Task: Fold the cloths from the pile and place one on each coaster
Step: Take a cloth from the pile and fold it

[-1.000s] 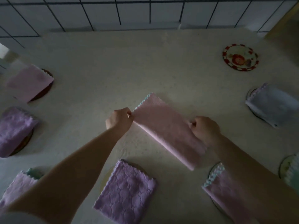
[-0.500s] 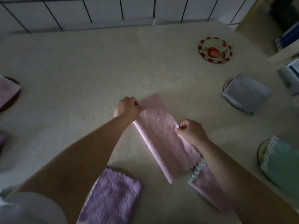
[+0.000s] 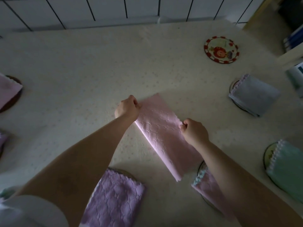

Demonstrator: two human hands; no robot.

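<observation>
Both hands pinch the pink cloth (image 3: 164,136) flat on the tabletop (image 3: 82,71), left hand (image 3: 127,108) and right hand (image 3: 194,131) on opposite edges, seemingly to fold it for the bare coaster (image 3: 221,49).

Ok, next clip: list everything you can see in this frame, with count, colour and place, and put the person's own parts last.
pink cloth: one, pale pink, half-folded strip at table centre, pinched at both long edges
folded cloths on coasters: six at least partly in view; purple near bottom centre, pink with pale blue trim under the right forearm, green right edge, grey-blue right, pink left edge, purple sliver left edge
bare coaster: one, red-rimmed with a picture, far right
table: one, cream
tiled wall: white, behind the table
left hand: pinches the strip's left edge
right hand: pinches its right edge
</observation>
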